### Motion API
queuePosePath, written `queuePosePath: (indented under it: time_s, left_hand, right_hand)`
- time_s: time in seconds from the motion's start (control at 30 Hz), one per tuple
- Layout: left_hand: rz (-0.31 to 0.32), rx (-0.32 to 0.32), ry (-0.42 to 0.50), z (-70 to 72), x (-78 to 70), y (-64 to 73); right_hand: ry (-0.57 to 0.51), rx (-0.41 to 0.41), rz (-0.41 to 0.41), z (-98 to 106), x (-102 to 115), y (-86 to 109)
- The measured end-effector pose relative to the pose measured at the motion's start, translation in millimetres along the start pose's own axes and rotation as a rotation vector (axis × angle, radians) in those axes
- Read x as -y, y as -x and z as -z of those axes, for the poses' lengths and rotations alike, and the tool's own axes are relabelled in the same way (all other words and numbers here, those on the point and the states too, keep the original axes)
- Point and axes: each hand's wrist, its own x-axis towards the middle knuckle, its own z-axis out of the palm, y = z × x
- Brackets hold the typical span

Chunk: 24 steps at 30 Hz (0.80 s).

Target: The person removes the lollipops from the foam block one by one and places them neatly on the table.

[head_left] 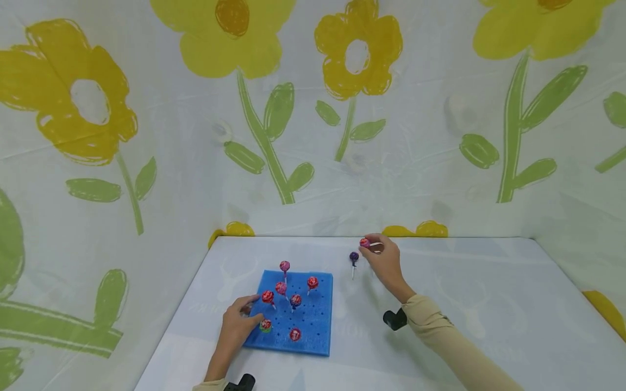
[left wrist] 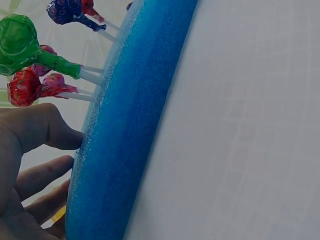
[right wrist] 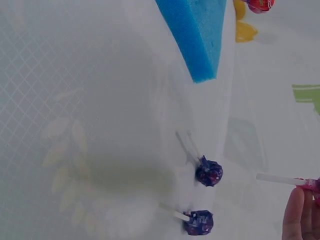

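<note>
My right hand (head_left: 386, 263) pinches a red-and-pink wrapped lollipop (head_left: 364, 243) near the table's back edge. In the right wrist view its white stick (right wrist: 277, 179) points left from the fingers. A purple lollipop (head_left: 354, 256) lies beside that hand, and the right wrist view shows a second purple lollipop (right wrist: 199, 223). My left hand (head_left: 237, 323) rests at the left edge of a blue foam block (head_left: 318, 342) dotted with holes, fingertips touching its edge. Several lollipops stand in the foam, including a green-wrapped one (left wrist: 19, 44) near the left thumb.
A white table (head_left: 469, 336) carries the foam and the loose lollipops. Behind it hangs a pale sheet (head_left: 415, 179) printed with yellow flowers. A black wrist camera mount (head_left: 394, 319) sits by the right cuff, another (head_left: 242, 383) by the left.
</note>
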Motion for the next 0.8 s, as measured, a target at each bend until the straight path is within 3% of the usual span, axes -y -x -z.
queuePosePath:
  time_s: [0.8]
  left_hand:
    - [0.004, 0.004, -0.007, 1.6, -5.4, 1.9]
  right_hand:
    - [0.04, -0.019, -0.075, 23, -20, -7.4]
